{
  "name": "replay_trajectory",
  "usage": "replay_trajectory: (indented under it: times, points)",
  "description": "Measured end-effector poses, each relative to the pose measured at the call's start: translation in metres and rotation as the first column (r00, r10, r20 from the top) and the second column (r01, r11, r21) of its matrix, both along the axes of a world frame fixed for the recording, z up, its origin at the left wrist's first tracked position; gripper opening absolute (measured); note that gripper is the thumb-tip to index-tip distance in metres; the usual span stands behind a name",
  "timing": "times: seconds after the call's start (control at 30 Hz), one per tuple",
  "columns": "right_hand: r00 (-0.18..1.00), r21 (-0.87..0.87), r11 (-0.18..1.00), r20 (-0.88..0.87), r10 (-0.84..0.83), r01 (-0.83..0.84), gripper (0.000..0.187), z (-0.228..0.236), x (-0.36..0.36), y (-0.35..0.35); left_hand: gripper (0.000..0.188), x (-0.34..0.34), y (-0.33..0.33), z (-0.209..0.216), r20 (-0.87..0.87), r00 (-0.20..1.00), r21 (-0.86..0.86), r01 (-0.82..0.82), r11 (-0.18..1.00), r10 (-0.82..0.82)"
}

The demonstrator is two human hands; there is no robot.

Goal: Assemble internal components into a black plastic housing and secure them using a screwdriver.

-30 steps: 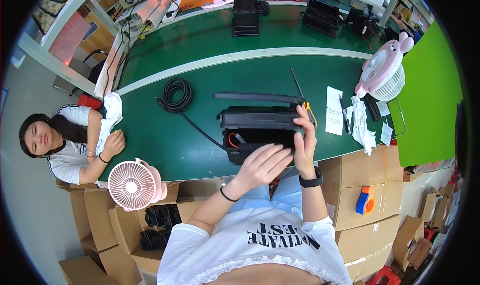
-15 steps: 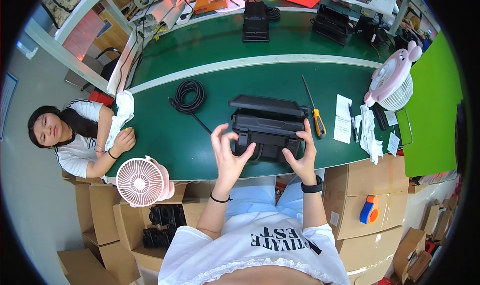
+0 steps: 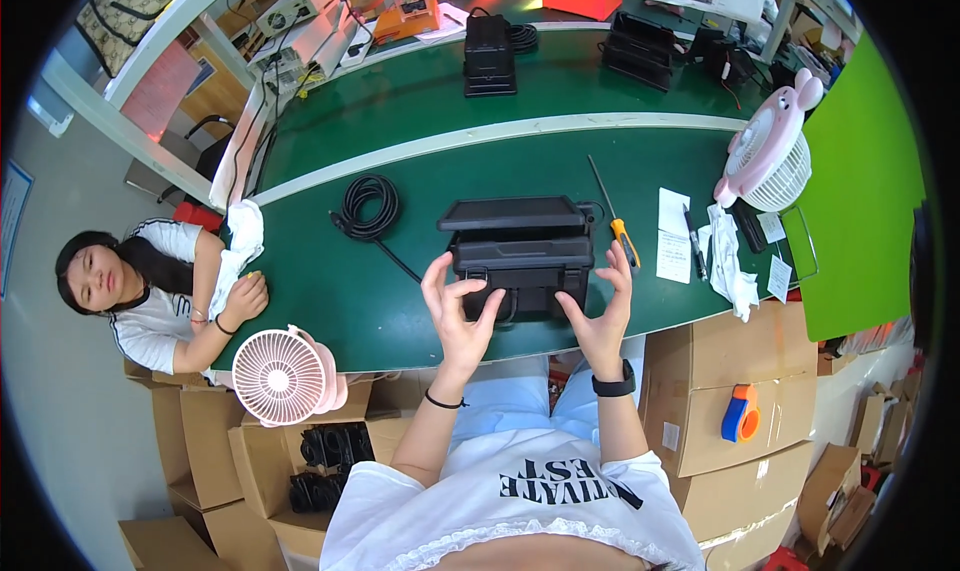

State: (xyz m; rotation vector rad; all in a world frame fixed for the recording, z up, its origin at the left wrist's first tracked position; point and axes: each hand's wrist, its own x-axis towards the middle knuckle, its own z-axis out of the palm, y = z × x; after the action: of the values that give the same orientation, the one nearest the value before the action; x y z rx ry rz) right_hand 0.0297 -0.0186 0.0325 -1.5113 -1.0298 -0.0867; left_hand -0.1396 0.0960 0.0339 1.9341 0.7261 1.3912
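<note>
Black case (image 3: 525,276), at the near edge of the green surface (image 3: 300,301), in front of the person's body; said surface is the largest item on record, and a pale curved rail (image 3: 480,135) crosses it beyond the case; at its right stands a bright green panel (image 3: 868,201); cartons (image 3: 745,351) are stacked below the right near edge, with an orange and blue ring-shaped item (image 3: 740,414) against one of them; a co-worker (image 3: 160,291) leans at the left end, one forearm on the surface beside a white cloth (image 3: 243,239).

Pink fan (image 3: 765,161) with animal ears stands at the far right; a paler pink fan (image 3: 275,376) is at the near left edge; a flat black panel (image 3: 512,212) lies tilted along the case's far side, whether joined to it cannot be told.

Left hand (image 3: 465,321) holds the case's left front corner, thumb on the front face and fingers higher up; right hand (image 3: 597,316) holds the right front corner likewise, thumb and fingers parted.

Black cable (image 3: 368,209) lies coiled left of the case, one length running toward it; a yellow-handled screwdriver (image 3: 623,243) lies just right of the case; a paper sheet (image 3: 673,236) and dark pen (image 3: 695,243) lie farther right.
</note>
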Motion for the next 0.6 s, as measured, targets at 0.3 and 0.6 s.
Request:
replay_trajectory:
  times: [0.3,0.6]
  points:
    - [0.961,-0.082,0.961,-0.098,0.257,-0.266,0.056,0.013,0.011,-0.007,0.042,0.007,-0.003,0.003,-0.001,1.0,-0.005,-0.017,1.0,0.017]
    - [0.95,0.009,0.972,-0.209,0.233,-0.236,0.038,0.019,0.01,0.005,0.03,0.007,0.006,0.005,0.101,0.994,-0.043,0.055,0.998,-0.05]
